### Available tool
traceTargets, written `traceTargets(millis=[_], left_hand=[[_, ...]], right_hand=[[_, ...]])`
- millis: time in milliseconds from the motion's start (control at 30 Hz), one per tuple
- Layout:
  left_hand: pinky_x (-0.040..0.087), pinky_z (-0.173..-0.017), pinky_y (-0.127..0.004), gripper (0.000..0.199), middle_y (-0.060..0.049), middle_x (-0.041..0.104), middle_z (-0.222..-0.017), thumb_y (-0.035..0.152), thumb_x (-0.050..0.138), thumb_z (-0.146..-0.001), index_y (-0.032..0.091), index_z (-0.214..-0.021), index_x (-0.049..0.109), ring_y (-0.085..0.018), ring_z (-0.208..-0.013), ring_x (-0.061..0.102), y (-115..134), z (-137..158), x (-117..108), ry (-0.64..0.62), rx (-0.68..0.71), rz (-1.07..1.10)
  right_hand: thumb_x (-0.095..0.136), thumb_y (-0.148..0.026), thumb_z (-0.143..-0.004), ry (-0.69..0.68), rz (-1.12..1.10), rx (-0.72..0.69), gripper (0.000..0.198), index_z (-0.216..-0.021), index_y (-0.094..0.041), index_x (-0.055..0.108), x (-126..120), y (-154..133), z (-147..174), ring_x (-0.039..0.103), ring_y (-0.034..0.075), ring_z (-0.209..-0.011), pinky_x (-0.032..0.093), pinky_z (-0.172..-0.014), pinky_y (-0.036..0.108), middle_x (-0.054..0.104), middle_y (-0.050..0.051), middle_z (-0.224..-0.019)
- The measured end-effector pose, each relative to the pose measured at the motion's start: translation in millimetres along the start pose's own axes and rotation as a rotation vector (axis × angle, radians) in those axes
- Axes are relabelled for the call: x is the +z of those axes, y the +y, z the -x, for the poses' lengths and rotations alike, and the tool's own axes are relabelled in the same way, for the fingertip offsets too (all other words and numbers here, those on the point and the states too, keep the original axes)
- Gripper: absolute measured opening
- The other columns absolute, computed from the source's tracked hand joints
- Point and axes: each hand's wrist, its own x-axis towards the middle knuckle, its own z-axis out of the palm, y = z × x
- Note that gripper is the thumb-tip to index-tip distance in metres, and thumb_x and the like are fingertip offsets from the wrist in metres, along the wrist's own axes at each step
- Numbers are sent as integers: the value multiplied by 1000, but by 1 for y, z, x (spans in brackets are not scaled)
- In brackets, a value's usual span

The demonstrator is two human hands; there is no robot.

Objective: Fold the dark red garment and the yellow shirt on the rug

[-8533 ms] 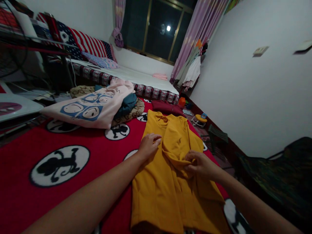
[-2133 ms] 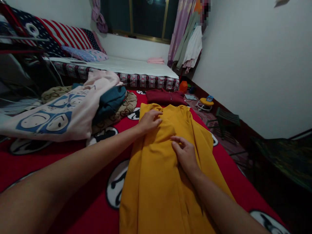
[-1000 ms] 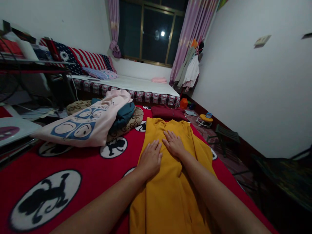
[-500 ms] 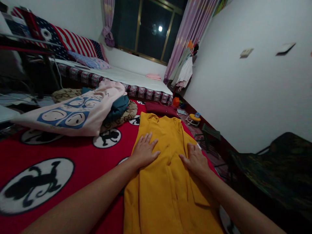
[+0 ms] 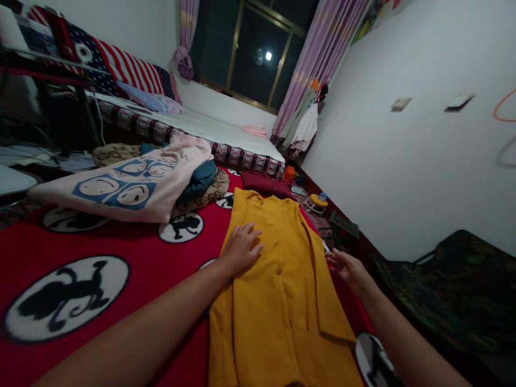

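Note:
A yellow long-sleeved coat [image 5: 266, 301] lies spread out, its collar end away from me, on a red blanket [image 5: 169, 274] with black figures in white ovals. My left hand [image 5: 242, 248] rests on the coat's upper left part, fingers spread. Just off the coat's right edge, beside the sleeve [image 5: 328, 301], is my right hand [image 5: 347, 269], its fingers apart and nothing seen in them. Beyond the collar lies a folded dark red garment [image 5: 266, 184].
To the left, a pink printed garment [image 5: 161, 201] lies over a heap of teal and brown-patterned cloth. A bed [image 5: 226, 131] stands by the window. On the right are a camouflage folding chair [image 5: 451, 290], a small yellow stool [image 5: 317, 201] and a white wall.
My right hand has lifted off the coat and moved right, past its edge. The left hand stays on the coat. The view has shifted slightly.

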Motion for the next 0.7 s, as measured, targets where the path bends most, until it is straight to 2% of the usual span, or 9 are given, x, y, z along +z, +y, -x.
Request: traceTargets(millis=[67,133,233,333,400,500,567,600,700], left_hand=[[37,-108,-41,31,-13,55,-132,26,59,-86,17,-115,66,-25,-123,51,-1,-1,0,41,30,75],[39,-106,-40,29,-13,57,-129,23,59,-86,16,-112,67,-25,-120,53,-1,0,1,42,66,122],[41,-105,-40,28,-14,58,-127,22,59,-85,15,-111,67,-25,-119,53,-2,1,1,20,144,150],[43,-102,-39,27,-14,60,-123,22,58,-86,15,-110,68,-24,-116,55,-3,2,1,-10,229,160],[45,-99,-36,26,-13,62,-119,22,57,-87,14,-109,68,-24,-112,56,-3,2,1,-33,260,172],[46,-94,-33,23,-12,63,-114,21,55,-88,15,-105,69,-22,-108,58,-3,2,0,-60,276,187],[47,-93,-32,22,-11,64,-111,21,54,-88,16,-102,70,-22,-106,58,-3,2,-1,-68,277,191],[47,-92,-32,21,-11,64,-111,20,55,-87,16,-101,70,-21,-105,59,-3,2,-1,-69,274,194],[46,-91,-31,19,-10,65,-109,19,55,-86,17,-98,70,-21,-104,59,-3,1,-1,-68,266,195]], right_hand=[[70,-29,-70,60,-136,53,17,-76,-18,58,-9,-7,-3,63,14,-63,49,-54,22,68,5,-79],[67,-30,-75,60,-51,46,16,-79,-18,58,-9,-11,2,62,13,-63,48,-51,22,68,6,-84],[62,-43,-79,-31,392,-47,27,-88,-17,59,9,-11,21,64,18,-70,47,-53,25,67,8,-91],[64,-49,-77,-45,1001,-325,40,-98,-16,59,38,-6,48,66,25,-85,48,-64,31,67,11,-98],[59,-43,-81,9,1337,-475,34,-99,-14,60,55,-3,61,66,28,-87,46,-67,33,66,14,-100],[46,-21,-86,63,1572,-493,20,-92,-12,63,65,-4,65,66,26,-78,42,-63,31,67,15,-93],[46,-16,-83,77,1494,-467,18,-82,-13,65,59,-6,56,64,23,-72,40,-62,29,67,12,-81],[49,-17,-80,88,1371,-444,16,-75,-14,64,53,-7,49,63,21,-69,39,-61,28,65,9,-73],[55,-18,-72,189,655,-308,16,-56,-17,56,26,-9,24,54,16,-56,40,-56,25,53,1,-54]])
